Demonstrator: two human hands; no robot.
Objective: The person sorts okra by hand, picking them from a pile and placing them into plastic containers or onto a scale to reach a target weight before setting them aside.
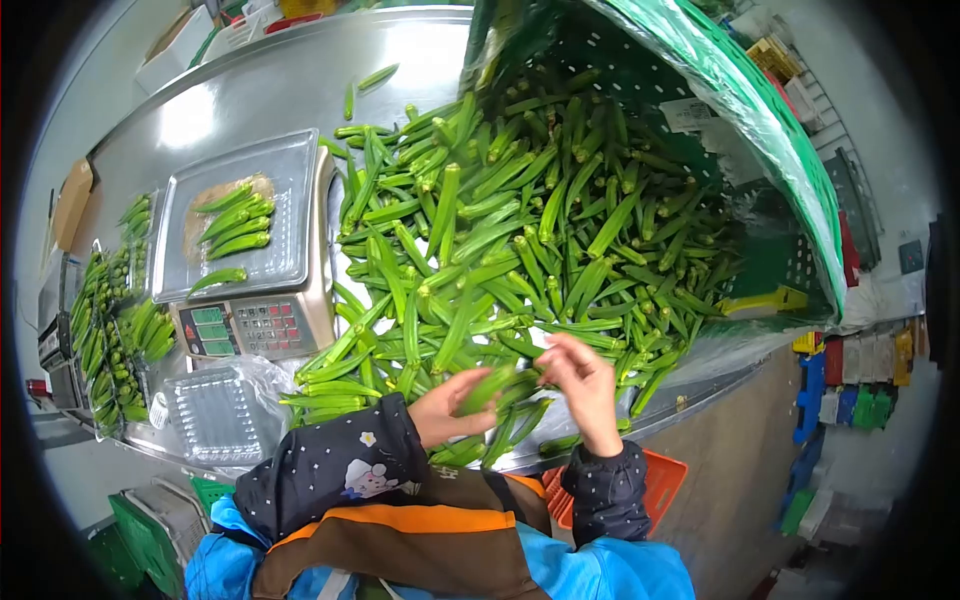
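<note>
Green okra pods (490, 240) lie in a large heap on the metal table, spilling from a tipped green crate (800, 170). My left hand (450, 408) is closed around some okra pods (487, 388) near the table's front edge. To its right, my right hand (582, 385) is raised over the heap with its thumb and fingers pressed together; whether anything is between them is hidden. Several pods (240, 222) rest on the tray of a weighing scale (250, 325), left of the heap.
Clear plastic boxes (222, 415) stand at the table's front left, beside a plastic bag (270, 380). Packed okra (100, 340) lies farther left. An orange basket (662, 485) is below the front edge. Green crates (155, 530) stand at lower left.
</note>
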